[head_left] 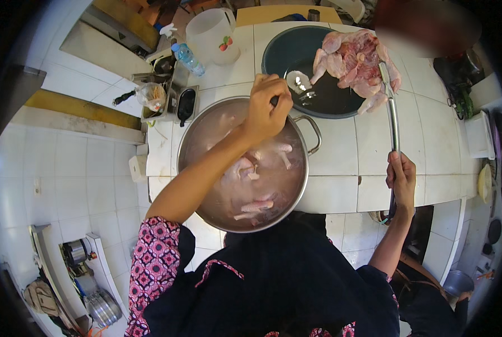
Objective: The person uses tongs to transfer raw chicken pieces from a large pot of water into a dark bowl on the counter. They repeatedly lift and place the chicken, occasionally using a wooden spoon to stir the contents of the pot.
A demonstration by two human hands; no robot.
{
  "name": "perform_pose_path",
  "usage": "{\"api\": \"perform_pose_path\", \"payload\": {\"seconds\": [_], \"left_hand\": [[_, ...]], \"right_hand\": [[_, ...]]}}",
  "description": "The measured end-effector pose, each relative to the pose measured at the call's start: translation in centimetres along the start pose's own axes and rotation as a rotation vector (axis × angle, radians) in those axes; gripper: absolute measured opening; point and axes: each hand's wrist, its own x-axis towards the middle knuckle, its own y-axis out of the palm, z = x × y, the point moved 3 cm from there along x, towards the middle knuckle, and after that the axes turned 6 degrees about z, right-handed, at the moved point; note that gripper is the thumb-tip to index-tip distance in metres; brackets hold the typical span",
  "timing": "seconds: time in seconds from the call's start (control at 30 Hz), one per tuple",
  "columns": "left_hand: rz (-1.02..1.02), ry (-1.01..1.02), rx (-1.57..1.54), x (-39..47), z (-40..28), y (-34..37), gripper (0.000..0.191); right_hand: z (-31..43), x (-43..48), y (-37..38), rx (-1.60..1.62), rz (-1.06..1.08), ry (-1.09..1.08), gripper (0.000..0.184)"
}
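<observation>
My right hand (pixel 402 179) grips a long metal utensil with a dark handle end (pixel 394 122). Its far end meets a raw, opened-out whole chicken (pixel 356 63), which overlaps the right rim of a dark round basin (pixel 272 44) containing dark liquid; whether it hangs or rests there I cannot tell. My left hand (pixel 272 103) is closed around a dark handle above a wide steel pot (pixel 303 185); the rest of that tool is hidden. In the pot's cloudy liquid lie chicken pieces (pixel 257 206), several with leg ends sticking out. A looped handle (pixel 316 135) projects from the pot's right side.
Behind the pot stand a plastic jug (pixel 213 38) and a water bottle (pixel 188 60). Metal trays with utensils (pixel 185 103) sit at the left on the white tiled counter (pixel 333 162). A blurred reddish-brown shape (pixel 428 27) lies beyond the chicken. Another person (pixel 424 303) is at lower right.
</observation>
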Motion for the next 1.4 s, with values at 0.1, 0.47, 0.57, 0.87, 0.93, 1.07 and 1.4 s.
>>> {"api": "perform_pose_path", "payload": {"seconds": [0.1,0.47,0.57,0.87,0.93,1.07,1.4], "left_hand": [[-0.036,-0.074,0.055,-0.2,0.1,0.4,0.014],[0.004,-0.541,-0.933,0.0,-3.1,1.7,0.059],[-0.055,-0.406,-0.746,0.2,-2.8,2.5,0.062],[-0.155,-0.518,-0.824,-1.4,1.0,2.4,0.062],[-0.166,-0.525,-0.818,-1.2,1.2,2.4,0.062],[-0.162,-0.517,-0.781,-2.0,0.3,2.1,0.063],[0.173,-0.412,-0.596,-6.8,-2.6,-1.6,0.054]], "right_hand": [[0.2,-0.4,-0.1,-0.02,-0.005,-0.031,0.039],[-0.7,-1.6,-0.7,0.047,-0.004,-0.06,0.042],[-1.0,-1.7,-0.7,0.039,-0.026,-0.04,0.041],[-1.5,-0.3,-0.2,0.052,-0.003,-0.048,0.043],[-1.3,-0.4,-0.1,0.048,0.001,-0.079,0.04],[-0.4,-1.3,-0.1,0.035,0.008,-0.095,0.039],[1.6,-6.0,0.6,-0.021,0.011,-0.042,0.043]]}}
